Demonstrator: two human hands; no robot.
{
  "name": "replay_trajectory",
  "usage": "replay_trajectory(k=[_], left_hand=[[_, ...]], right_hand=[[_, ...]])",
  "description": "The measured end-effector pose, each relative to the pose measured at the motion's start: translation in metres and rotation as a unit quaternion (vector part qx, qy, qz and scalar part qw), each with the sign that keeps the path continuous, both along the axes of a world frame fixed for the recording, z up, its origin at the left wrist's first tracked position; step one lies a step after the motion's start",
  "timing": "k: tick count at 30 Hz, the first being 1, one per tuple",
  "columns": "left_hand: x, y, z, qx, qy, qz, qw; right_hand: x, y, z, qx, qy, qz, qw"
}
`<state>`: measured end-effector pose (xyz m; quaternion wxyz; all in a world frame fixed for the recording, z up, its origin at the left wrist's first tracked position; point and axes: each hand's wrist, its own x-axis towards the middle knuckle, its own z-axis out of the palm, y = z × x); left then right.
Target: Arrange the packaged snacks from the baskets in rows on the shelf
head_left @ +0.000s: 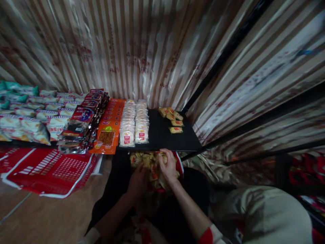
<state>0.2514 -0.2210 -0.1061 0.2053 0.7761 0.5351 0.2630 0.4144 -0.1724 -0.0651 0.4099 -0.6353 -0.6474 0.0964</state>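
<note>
Small yellow-wrapped snack packets (153, 171) fill a red container with a white edge (180, 163) at my lap, just below the shelf's front edge. My right hand (168, 166) lies over the right part of the pile, its fingers curled down around some packets. On the left side, my left hand (139, 179) reaches into the same pile. It is dark and blurred, so its fingers do not show clearly. A few matching yellow packets (175, 122) lie on the right end of the black shelf (162, 137).
White round-cracker packets (134, 123) stand in two rows, beside orange snack bags (109, 127) and dark red bags (82, 118). White snack bags (33, 125) fill the left. A red basket (56, 171) sits below; a person's knee (266, 210) is at right.
</note>
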Motion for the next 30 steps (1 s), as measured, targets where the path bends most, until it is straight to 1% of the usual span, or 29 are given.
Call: replay_trajectory(k=[2, 4, 5, 7, 10, 12, 13, 15, 18, 21, 24, 25, 27, 28, 30], left_hand=[[0.011, -0.009, -0.001, -0.037, 0.007, -0.013, 0.999], [0.018, -0.015, 0.002, -0.066, 0.009, -0.026, 0.997], [0.020, -0.017, 0.004, -0.083, 0.007, -0.032, 0.996], [0.022, -0.019, 0.008, -0.113, 0.003, -0.038, 0.993], [0.021, -0.021, 0.015, -0.166, 0.014, -0.039, 0.985], [0.020, -0.023, 0.019, -0.205, 0.021, -0.042, 0.978], [0.019, -0.024, 0.020, -0.220, 0.021, -0.044, 0.974], [0.018, -0.025, 0.022, -0.231, 0.013, -0.045, 0.972], [0.017, -0.026, 0.020, -0.223, -0.010, -0.043, 0.974], [0.015, -0.024, 0.016, -0.209, -0.047, -0.035, 0.976], [0.014, -0.018, 0.014, -0.210, -0.116, -0.015, 0.971], [0.014, -0.016, 0.014, -0.214, -0.137, -0.004, 0.967], [0.013, -0.010, 0.015, -0.221, -0.167, 0.024, 0.961], [0.012, -0.007, 0.016, -0.226, -0.174, 0.037, 0.958], [0.011, -0.002, 0.018, -0.238, -0.186, 0.060, 0.951]], right_hand=[[0.014, -0.022, -0.007, -0.073, -0.028, 0.016, 0.997], [0.025, -0.040, -0.015, -0.160, -0.103, 0.052, 0.980], [0.029, -0.048, -0.017, -0.197, -0.149, 0.060, 0.967], [0.032, -0.060, -0.021, -0.259, -0.232, 0.052, 0.936], [0.030, -0.071, -0.020, -0.335, -0.299, 0.044, 0.892], [0.026, -0.073, -0.016, -0.367, -0.318, 0.056, 0.872], [0.025, -0.073, -0.014, -0.375, -0.323, 0.062, 0.867], [0.023, -0.071, -0.009, -0.374, -0.325, 0.070, 0.866], [0.023, -0.068, 0.002, -0.379, -0.314, 0.071, 0.868], [0.027, -0.062, 0.015, -0.376, -0.273, 0.041, 0.884], [0.035, -0.050, 0.028, -0.359, -0.182, -0.004, 0.915], [0.037, -0.045, 0.032, -0.353, -0.134, -0.011, 0.926], [0.040, -0.036, 0.038, -0.340, -0.005, -0.011, 0.940], [0.040, -0.032, 0.040, -0.335, 0.072, -0.006, 0.939], [0.038, -0.027, 0.044, -0.329, 0.218, 0.004, 0.919]])
